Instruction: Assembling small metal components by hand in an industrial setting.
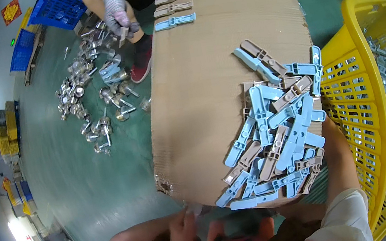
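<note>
My left hand is low at the near left, below the cardboard's front edge. Its fingers look curled; motion blurs them, and a faint see-through thing shows beside the fingertips. My right forearm reaches up between the cardboard and the yellow basket, its hand hidden by the cardboard edge and the parts. On the cardboard-topped box lies a pile of light blue plastic clip-like pieces and beige ones. Three pieces are lined up at the far left corner, two beige and one blue.
Across the box sits another person, whose gloved hand holds a small beige piece. A yellow basket with blue pieces stands at right. Metal parts with stems lie scattered on the green floor at left, near blue crates.
</note>
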Demonstrator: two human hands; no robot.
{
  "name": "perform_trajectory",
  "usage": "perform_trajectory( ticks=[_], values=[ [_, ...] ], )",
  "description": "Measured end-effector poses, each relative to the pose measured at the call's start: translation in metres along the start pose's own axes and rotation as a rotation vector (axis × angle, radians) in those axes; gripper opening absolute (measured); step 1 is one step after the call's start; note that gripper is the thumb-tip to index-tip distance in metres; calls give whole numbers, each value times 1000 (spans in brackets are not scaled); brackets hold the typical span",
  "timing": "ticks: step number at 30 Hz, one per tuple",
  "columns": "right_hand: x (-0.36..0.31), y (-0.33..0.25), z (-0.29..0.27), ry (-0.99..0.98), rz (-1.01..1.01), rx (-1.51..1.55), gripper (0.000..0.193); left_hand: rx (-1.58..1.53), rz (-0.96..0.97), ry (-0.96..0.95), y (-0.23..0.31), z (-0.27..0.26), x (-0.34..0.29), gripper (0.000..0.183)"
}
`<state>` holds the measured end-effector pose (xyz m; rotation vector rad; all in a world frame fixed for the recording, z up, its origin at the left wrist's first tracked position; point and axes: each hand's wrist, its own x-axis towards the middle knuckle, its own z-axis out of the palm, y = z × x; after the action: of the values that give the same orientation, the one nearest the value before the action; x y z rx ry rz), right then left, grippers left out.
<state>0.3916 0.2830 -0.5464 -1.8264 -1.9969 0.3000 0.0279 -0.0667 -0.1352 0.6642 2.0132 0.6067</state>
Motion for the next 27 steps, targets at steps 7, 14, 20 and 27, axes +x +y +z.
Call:
perform_trajectory(
  ticks=[7,14,20,27],
  values=[
    [-33,0,-6,-106,-28,30,26,-239,-270,7,30,-53,-33,30],
    [-42,10,-60,-187,-71,-22,27,-128,-87,-2,3,-58,-19,38],
    [-28,87,-154,-184,-70,-190,28,-212,17,-85,-1,-54,11,39],
    [-56,-74,-236,-374,167,501,34,-364,-24,-113,-37,-48,14,33]
  ],
)
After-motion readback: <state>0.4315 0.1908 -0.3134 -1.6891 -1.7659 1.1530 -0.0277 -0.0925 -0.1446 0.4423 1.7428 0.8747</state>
